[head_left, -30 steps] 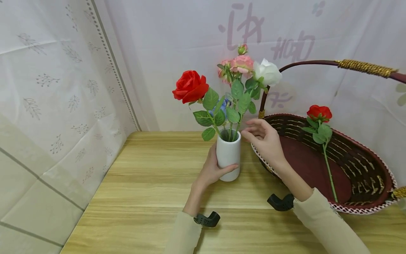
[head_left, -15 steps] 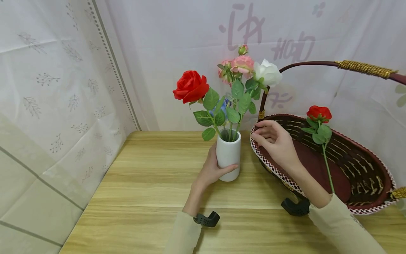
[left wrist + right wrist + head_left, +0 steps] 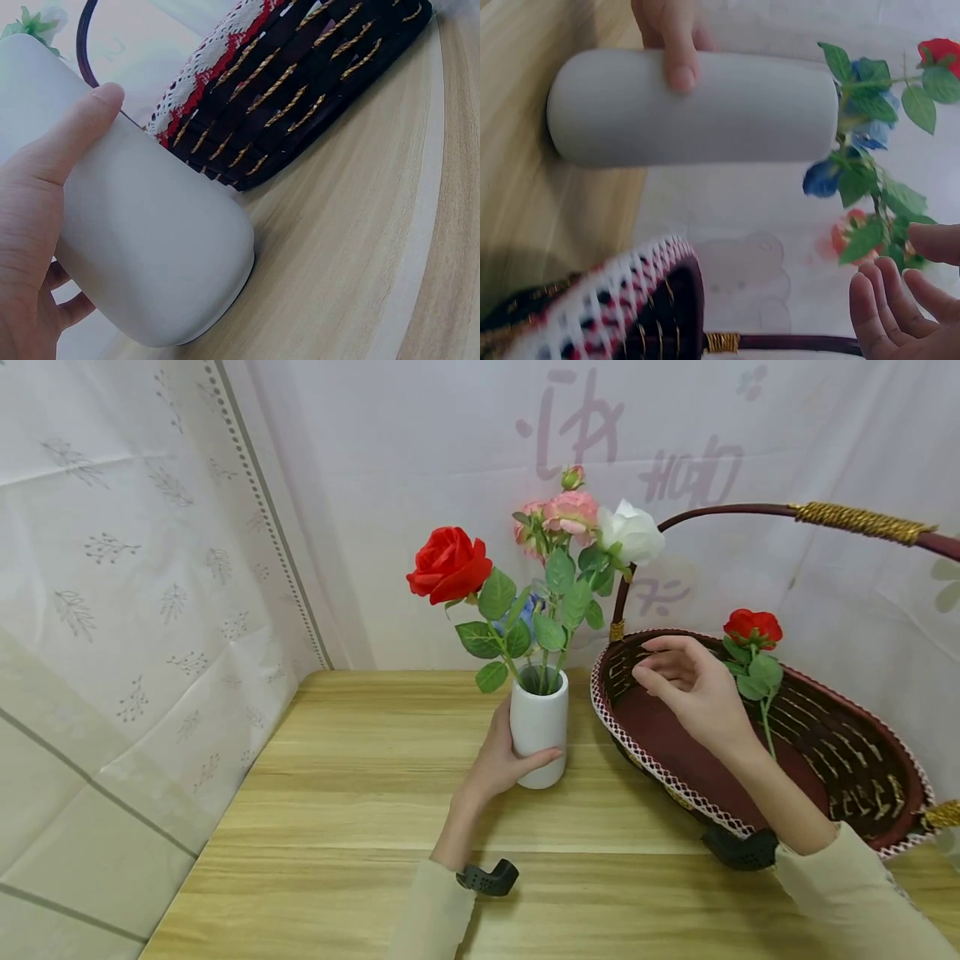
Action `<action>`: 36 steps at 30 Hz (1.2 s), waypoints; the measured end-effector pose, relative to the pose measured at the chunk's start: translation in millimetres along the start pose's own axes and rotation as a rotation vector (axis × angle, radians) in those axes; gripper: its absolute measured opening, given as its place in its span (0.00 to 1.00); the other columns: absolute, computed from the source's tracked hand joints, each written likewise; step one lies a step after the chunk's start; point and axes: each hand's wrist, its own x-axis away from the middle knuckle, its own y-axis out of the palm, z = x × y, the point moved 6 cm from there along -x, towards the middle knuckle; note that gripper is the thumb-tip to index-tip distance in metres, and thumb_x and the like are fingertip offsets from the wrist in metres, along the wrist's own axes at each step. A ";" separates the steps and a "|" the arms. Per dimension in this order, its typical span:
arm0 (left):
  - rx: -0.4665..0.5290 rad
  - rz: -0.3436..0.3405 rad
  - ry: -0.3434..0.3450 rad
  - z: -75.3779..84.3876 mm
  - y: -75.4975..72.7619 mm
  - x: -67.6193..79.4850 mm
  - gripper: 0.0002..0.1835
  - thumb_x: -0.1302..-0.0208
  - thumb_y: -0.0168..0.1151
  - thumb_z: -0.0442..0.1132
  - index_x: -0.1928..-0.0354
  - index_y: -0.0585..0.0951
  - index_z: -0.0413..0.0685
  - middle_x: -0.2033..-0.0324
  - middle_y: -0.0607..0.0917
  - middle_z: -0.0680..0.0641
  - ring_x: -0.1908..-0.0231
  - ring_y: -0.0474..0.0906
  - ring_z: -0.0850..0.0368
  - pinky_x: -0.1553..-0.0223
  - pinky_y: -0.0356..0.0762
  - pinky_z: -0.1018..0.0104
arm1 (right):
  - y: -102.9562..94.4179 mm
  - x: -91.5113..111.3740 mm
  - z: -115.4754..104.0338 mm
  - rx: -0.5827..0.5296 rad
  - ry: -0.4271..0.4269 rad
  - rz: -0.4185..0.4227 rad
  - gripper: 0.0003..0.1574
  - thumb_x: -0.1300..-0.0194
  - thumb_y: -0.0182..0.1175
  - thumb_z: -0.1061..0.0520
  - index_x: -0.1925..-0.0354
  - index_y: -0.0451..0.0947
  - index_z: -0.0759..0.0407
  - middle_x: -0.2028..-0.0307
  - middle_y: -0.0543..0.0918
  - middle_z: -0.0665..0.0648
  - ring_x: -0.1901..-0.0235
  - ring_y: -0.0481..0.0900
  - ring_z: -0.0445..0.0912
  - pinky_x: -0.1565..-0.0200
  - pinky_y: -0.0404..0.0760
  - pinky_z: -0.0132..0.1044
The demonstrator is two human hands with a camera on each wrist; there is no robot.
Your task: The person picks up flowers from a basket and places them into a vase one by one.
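In the head view my left hand (image 3: 501, 758) grips a white vase (image 3: 542, 731) standing on the table, thumb across its front. Out of the vase rise a red rose (image 3: 450, 564), a white rose (image 3: 632, 532), pink flowers (image 3: 572, 514) and a blue flower (image 3: 528, 610) half hidden by leaves. My right hand (image 3: 697, 693) is over the left part of a dark woven basket (image 3: 630, 743), fingers loosely bent and holding nothing. Another red rose (image 3: 753, 628) leans in the basket, its stem partly behind my right hand and forearm. The right wrist view shows the right hand's fingers (image 3: 889, 300) apart from the vase.
The basket has a tall arched handle (image 3: 750, 508) wrapped in gold cord and a white lace rim (image 3: 667, 781). A pale printed curtain (image 3: 390, 460) hangs behind the wooden table (image 3: 360, 777), and another patterned cloth (image 3: 150, 610) is on the left.
My right hand has moved right, away from the vase and over the basket, now overlapping the lone rose's stem. The left hand and the vase have stayed in place.
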 end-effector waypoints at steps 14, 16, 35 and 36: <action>-0.028 0.014 0.000 -42.9 6.3 -7.5 0.60 0.46 0.80 0.44 0.21 0.47 0.63 0.33 0.66 0.50 0.38 0.68 0.55 0.39 0.69 0.50 | -53.0 3.1 14.2 0.162 0.151 -0.044 0.26 0.28 0.63 0.50 0.36 0.72 0.57 0.55 0.80 0.41 0.61 0.81 0.33 0.61 0.77 0.23; -0.024 0.012 0.015 -42.2 6.0 -7.7 0.59 0.46 0.79 0.45 0.21 0.48 0.64 0.34 0.66 0.50 0.38 0.68 0.54 0.40 0.70 0.49 | -59.3 2.2 17.7 0.172 0.157 -0.042 0.27 0.28 0.63 0.50 0.36 0.71 0.57 0.55 0.80 0.41 0.62 0.81 0.33 0.61 0.77 0.22; -0.032 0.009 0.003 -33.4 5.7 -4.5 0.59 0.44 0.78 0.44 0.20 0.47 0.64 0.33 0.65 0.49 0.37 0.67 0.54 0.39 0.69 0.49 | -100.8 -3.6 59.2 0.213 0.254 -0.038 0.22 0.25 0.59 0.50 0.38 0.70 0.55 0.52 0.76 0.53 0.68 0.79 0.30 0.66 0.77 0.22; -0.038 0.011 0.004 -39.2 6.6 -5.7 0.59 0.45 0.79 0.45 0.21 0.46 0.67 0.33 0.65 0.50 0.37 0.67 0.55 0.39 0.69 0.49 | -102.1 -3.8 62.5 0.217 0.267 -0.039 0.24 0.25 0.59 0.50 0.38 0.69 0.58 0.50 0.75 0.58 0.68 0.79 0.29 0.66 0.77 0.22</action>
